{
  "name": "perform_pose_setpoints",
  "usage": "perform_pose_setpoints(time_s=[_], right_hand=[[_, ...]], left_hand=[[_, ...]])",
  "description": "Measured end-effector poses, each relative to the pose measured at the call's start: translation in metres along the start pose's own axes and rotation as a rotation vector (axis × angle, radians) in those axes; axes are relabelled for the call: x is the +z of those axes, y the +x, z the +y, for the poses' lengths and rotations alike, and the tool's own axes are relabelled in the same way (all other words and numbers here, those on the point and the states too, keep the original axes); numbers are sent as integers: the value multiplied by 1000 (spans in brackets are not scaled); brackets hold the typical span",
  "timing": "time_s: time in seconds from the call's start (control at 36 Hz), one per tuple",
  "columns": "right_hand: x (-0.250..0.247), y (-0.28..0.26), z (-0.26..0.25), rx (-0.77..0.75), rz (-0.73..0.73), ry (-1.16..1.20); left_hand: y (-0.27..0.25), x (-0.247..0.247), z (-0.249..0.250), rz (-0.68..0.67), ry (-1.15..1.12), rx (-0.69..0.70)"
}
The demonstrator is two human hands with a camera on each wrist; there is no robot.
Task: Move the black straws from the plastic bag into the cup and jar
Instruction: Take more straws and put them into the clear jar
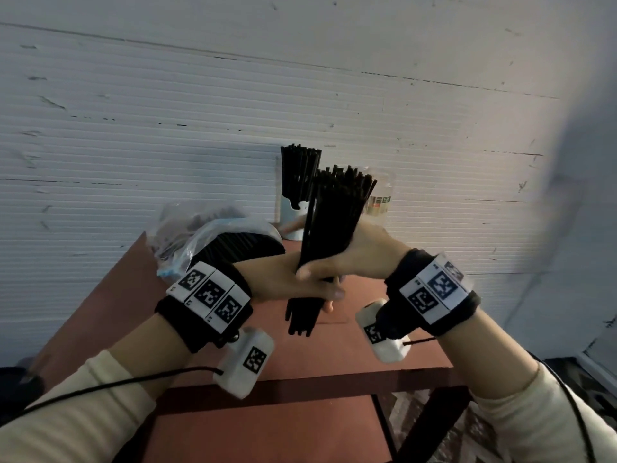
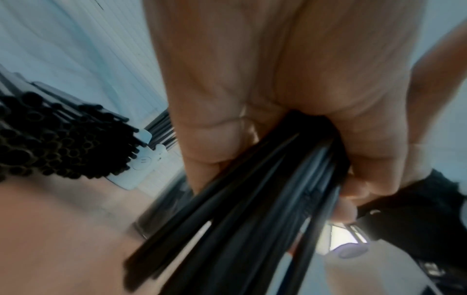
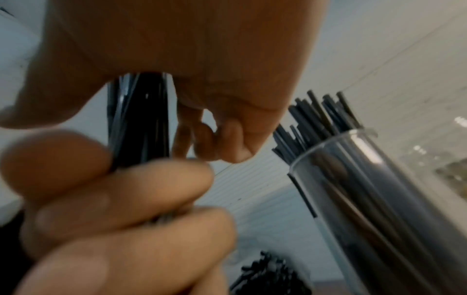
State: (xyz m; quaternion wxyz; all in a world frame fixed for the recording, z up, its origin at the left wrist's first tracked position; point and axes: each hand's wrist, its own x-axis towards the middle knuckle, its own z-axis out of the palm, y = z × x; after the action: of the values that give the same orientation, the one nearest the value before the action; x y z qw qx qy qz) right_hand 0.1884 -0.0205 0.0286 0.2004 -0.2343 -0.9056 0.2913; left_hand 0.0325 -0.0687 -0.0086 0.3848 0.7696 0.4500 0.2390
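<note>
Both hands grip one thick bundle of black straws (image 1: pixel 334 212) upright above the table. My left hand (image 1: pixel 283 279) wraps its lower part and my right hand (image 1: pixel 360 255) closes round it just above; the tops fan out. In the left wrist view the straws (image 2: pixel 252 199) run out of the fist. The plastic bag (image 1: pixel 207 238) with more straws lies at the left. Behind the bundle stands a clear cup (image 1: pixel 293 212) holding straws, also close on the right in the right wrist view (image 3: pixel 366 189). The clear labelled jar (image 1: pixel 380 198) stands at the back right, partly hidden.
The reddish-brown table (image 1: pixel 334 355) is narrow and stands against a white ribbed wall (image 1: pixel 133 128). Its front edge lies below my wrists, with a lower shelf (image 1: pixel 267 429) under it. Cables trail from both wrist cameras.
</note>
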Motion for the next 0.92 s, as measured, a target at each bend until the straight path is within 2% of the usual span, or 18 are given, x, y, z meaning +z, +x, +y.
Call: perform_pose_setpoints(time_s=[0.08, 0.19, 0.25, 0.39, 0.47, 0.53, 0.64, 0.75, 0.92], right_hand=[[2, -4, 0, -50, 1, -12], [-9, 5, 5, -115, 165, 93], [-26, 12, 11, -161, 226, 154], [-80, 26, 14, -153, 485, 248], [-105, 38, 18, -109, 594, 300], [-117, 47, 22, -76, 635, 323], [-128, 63, 28, -27, 648, 315], [-130, 76, 38, 20, 626, 288], [-122, 89, 51, 97, 551, 169]], left_hand=[[6, 6, -6, -25, -101, 3], [23, 6, -8, 73, -211, 49], [32, 2, -6, 196, -228, 64], [56, -5, -11, 680, -323, 139], [72, -13, -19, 823, -193, 145], [84, -19, -24, 809, -190, 85], [104, -34, -30, 663, -284, -3], [111, -43, -39, 604, -289, -36], [109, -45, -48, 548, -257, -7]])
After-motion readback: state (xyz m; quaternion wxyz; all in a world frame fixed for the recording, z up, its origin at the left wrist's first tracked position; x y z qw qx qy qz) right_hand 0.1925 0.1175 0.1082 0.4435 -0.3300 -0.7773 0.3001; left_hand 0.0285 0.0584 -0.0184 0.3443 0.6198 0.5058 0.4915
